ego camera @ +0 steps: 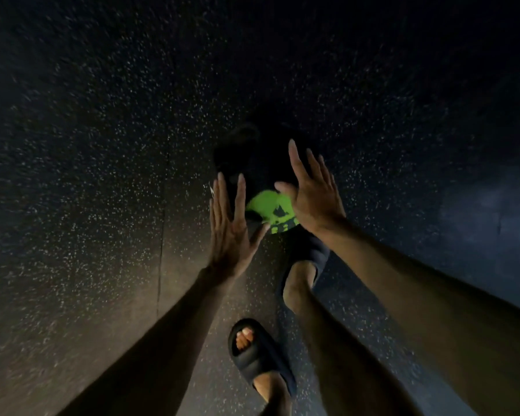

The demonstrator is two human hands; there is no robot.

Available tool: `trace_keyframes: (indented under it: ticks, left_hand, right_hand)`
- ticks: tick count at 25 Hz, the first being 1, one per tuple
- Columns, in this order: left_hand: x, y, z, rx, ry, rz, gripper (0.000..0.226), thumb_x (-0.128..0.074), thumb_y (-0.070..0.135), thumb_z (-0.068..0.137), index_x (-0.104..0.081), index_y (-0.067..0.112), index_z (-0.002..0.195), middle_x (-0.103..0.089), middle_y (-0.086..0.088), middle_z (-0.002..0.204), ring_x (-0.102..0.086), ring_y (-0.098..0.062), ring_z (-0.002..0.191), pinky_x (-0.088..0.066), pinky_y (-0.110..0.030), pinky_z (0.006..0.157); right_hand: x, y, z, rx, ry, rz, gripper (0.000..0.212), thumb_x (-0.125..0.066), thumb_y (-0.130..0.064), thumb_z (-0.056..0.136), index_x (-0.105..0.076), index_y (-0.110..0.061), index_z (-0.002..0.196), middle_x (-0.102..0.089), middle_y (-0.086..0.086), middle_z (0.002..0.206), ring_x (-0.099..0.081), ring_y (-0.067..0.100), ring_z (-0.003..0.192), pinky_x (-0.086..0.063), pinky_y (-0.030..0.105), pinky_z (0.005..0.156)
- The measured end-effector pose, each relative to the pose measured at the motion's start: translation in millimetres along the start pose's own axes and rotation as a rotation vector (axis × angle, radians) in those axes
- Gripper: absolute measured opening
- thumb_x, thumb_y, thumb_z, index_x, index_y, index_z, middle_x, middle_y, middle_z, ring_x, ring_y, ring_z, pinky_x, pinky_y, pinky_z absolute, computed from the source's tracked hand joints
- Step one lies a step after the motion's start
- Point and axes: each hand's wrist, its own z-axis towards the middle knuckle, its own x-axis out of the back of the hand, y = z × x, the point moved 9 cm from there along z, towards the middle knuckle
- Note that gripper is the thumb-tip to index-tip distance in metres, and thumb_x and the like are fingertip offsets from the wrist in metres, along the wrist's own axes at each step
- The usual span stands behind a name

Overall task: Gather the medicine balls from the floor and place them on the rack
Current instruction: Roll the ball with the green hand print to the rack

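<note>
Black medicine ball [261,163] with a bright green patch printed in dark marks; dark floor [102,145] flecked white; 2 black slides [261,358].

floor [87,175]: dark, speckled | on it: medicine ball [261,175], 2 slippered feet [261,352]

green patch [269,210] on dark medicine ball [258,163], dark logo and lettering unreadable
</note>
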Motion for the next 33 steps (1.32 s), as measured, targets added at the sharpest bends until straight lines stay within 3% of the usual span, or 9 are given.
trace_keyframes:
  ticks: [5, 8, 11, 15, 18, 23, 26, 29, 33]
  left_hand:
    - [26, 13, 98, 0.012, -0.008, -0.011, 0.107, -0.059, 0.069, 0.085, -0.002, 0.019, 0.161, 0.014, -0.02, 0.165, 0.011, -0.035, 0.154, -0.013, -0.06, 0.122]
    - [46, 20, 170, 0.09, -0.09, -0.053, 0.099, -0.052, 0.074, 0.084, -0.007, 0.029, 0.16, 0.008, -0.018, 0.166, 0.006, -0.034, 0.154, -0.012, -0.058, 0.123]
    - [65, 30, 244, 0.199, -0.056, -0.098, 0.084, -0.055, 0.069, 0.087, -0.025, 0.031, 0.156, -0.014, -0.02, 0.164, -0.013, -0.037, 0.152, -0.024, -0.058, 0.12]
    - [84, 44, 305, 0.248, 0.034, -0.015, 0.066, -0.053, 0.056, 0.095, -0.041, 0.02, 0.149, -0.041, -0.021, 0.147, -0.039, -0.037, 0.136, -0.037, -0.051, 0.112]
    - [90, 49, 315, 0.15, 0.023, 0.091, 0.069, -0.048, 0.057, 0.097, -0.033, 0.02, 0.154, -0.033, -0.021, 0.154, -0.032, -0.038, 0.142, -0.033, -0.054, 0.115]
    - [81, 47, 312, -0.076, -0.181, 0.042, 0.1, -0.051, 0.069, 0.089, 0.005, 0.027, 0.16, 0.006, -0.012, 0.168, 0.001, -0.031, 0.155, -0.011, -0.058, 0.122]
    - [83, 38, 339, -0.145, -0.218, -0.043, 0.1, -0.052, 0.064, 0.091, 0.007, 0.022, 0.16, -0.002, -0.007, 0.168, -0.005, -0.029, 0.155, -0.02, -0.058, 0.121]
    - [103, 33, 399, -0.154, -0.209, -0.043, 0.098, -0.045, 0.072, 0.088, -0.001, 0.022, 0.161, -0.021, -0.008, 0.165, -0.024, -0.028, 0.15, -0.028, -0.052, 0.119]
    - [119, 34, 482, -0.012, -0.247, -0.116, 0.098, -0.04, 0.081, 0.082, -0.015, 0.027, 0.159, -0.038, -0.01, 0.156, -0.039, -0.028, 0.14, -0.035, -0.046, 0.114]
  right_hand:
    - [39, -6, 106, -0.243, -0.02, 0.21, 0.07, -0.028, -0.067, 0.099, -0.008, -0.038, 0.159, -0.01, 0.015, 0.167, -0.01, 0.037, 0.153, -0.02, 0.054, 0.122]
    - [56, -9, 116, -0.168, 0.037, 0.206, 0.075, -0.035, -0.061, 0.1, -0.007, -0.027, 0.161, -0.005, 0.016, 0.167, -0.009, 0.035, 0.154, -0.02, 0.05, 0.123]
    - [63, -7, 106, -0.039, 0.018, 0.186, 0.09, -0.047, -0.062, 0.095, 0.005, -0.027, 0.16, 0.007, 0.013, 0.168, -0.002, 0.032, 0.155, -0.019, 0.047, 0.124]
    - [71, -3, 130, -0.092, -0.029, 0.215, 0.103, -0.058, -0.06, 0.09, 0.016, -0.035, 0.157, 0.015, 0.011, 0.167, 0.0, 0.033, 0.155, -0.022, 0.051, 0.123]
    - [89, -9, 174, -0.152, -0.047, 0.247, 0.103, -0.056, -0.064, 0.089, 0.016, -0.036, 0.157, 0.015, 0.011, 0.167, 0.001, 0.035, 0.154, -0.022, 0.055, 0.121]
    - [123, -22, 264, -0.253, -0.084, 0.259, 0.091, -0.046, -0.07, 0.09, 0.006, -0.04, 0.158, 0.004, 0.011, 0.168, -0.006, 0.04, 0.153, -0.019, 0.056, 0.12]
    - [139, -29, 321, -0.333, -0.024, 0.284, 0.083, -0.037, -0.073, 0.092, -0.005, -0.037, 0.16, -0.006, 0.011, 0.168, -0.009, 0.039, 0.153, -0.015, 0.054, 0.122]
    - [161, -40, 356, -0.375, 0.098, 0.278, 0.074, -0.036, -0.066, 0.098, -0.019, -0.027, 0.159, -0.016, 0.013, 0.166, -0.015, 0.035, 0.152, -0.019, 0.053, 0.122]
    - [168, -66, 333, -0.22, 0.172, 0.146, 0.069, -0.028, -0.062, 0.101, -0.018, -0.025, 0.158, -0.009, 0.01, 0.167, -0.001, 0.028, 0.155, -0.016, 0.051, 0.125]
